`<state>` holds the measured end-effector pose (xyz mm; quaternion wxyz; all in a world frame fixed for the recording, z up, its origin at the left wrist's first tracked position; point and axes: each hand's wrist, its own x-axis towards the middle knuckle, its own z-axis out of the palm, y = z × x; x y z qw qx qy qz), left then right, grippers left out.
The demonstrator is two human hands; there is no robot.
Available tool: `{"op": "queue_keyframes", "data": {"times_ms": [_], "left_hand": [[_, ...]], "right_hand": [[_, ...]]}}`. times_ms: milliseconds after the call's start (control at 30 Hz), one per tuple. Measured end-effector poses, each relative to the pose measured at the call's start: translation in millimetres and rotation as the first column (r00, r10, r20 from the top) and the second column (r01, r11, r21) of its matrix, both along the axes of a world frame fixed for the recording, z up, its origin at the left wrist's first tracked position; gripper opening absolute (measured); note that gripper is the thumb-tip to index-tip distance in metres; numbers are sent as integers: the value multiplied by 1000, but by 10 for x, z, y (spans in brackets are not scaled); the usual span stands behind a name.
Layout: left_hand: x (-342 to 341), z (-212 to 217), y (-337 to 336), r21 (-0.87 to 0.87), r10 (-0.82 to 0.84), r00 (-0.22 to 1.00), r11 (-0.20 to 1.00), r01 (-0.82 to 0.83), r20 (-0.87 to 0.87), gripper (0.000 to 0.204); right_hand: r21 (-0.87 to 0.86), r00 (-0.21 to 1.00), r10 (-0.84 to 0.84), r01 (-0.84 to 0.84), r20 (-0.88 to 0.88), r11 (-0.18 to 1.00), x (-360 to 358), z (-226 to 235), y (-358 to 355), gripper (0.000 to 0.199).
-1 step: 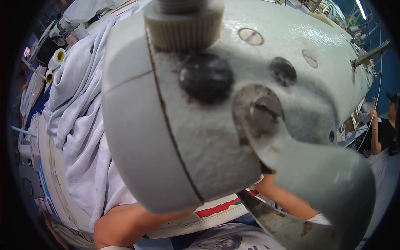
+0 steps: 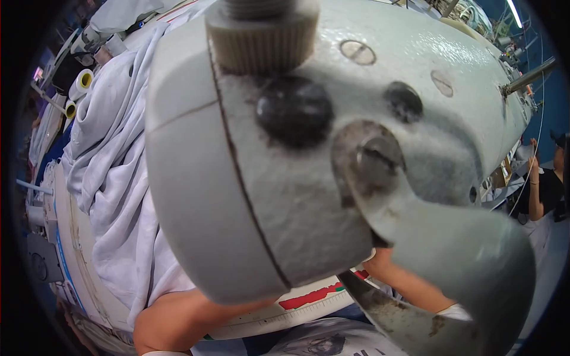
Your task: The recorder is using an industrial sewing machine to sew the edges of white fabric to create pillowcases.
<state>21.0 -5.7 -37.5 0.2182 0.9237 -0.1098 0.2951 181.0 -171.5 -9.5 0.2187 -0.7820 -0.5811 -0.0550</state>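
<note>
- White cloth (image 2: 122,184): heaped in loose folds left of the sewing machine head (image 2: 309,196), on the pale tabletop; lower folds reach down to the left forearm.
- Left forearm (image 2: 178,320): enters from lower edge, bends inward, passes behind the machine head. Left hand hidden.
- Right forearm (image 2: 409,282): comes in between the machine head and the curved metal lever (image 2: 475,255). Right hand hidden too.
- Grip: can't tell for either one, open, closed or holding; machine head blocks both.
- Done: no finished seam or set-aside piece identifiable; nothing I can log as complete.
- Left: judging by arms reaching in and cloth lying bunched, work looks under way, not finished. Amount remaining unclear, since needle area is out of sight; part of the cloth may well be under there.
- Near the front: red strip (image 2: 312,298) on the table edge, beside ruler-type marks.
- Background: thread cone (image 2: 83,83) far left; another person (image 2: 555,184) at far right, one arm raised, well apart.
</note>
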Motion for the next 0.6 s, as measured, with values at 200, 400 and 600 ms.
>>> {"op": "queue_keyframes", "data": {"times_ms": [200,400,600], "left_hand": [[-120,140,10,126,58,996,991,-50,-63,35],[-176,326,1,215,139,966,972,-91,-220,23],[-141,353,-4,213,156,969,970,-113,-194,20]], "right_hand": [[-35,1000,13,-13,11,999,23,-30,-17,41],[-43,997,64,-63,31,997,57,-56,-37,42],[-155,955,99,-56,281,986,50,-101,-80,45]]}}
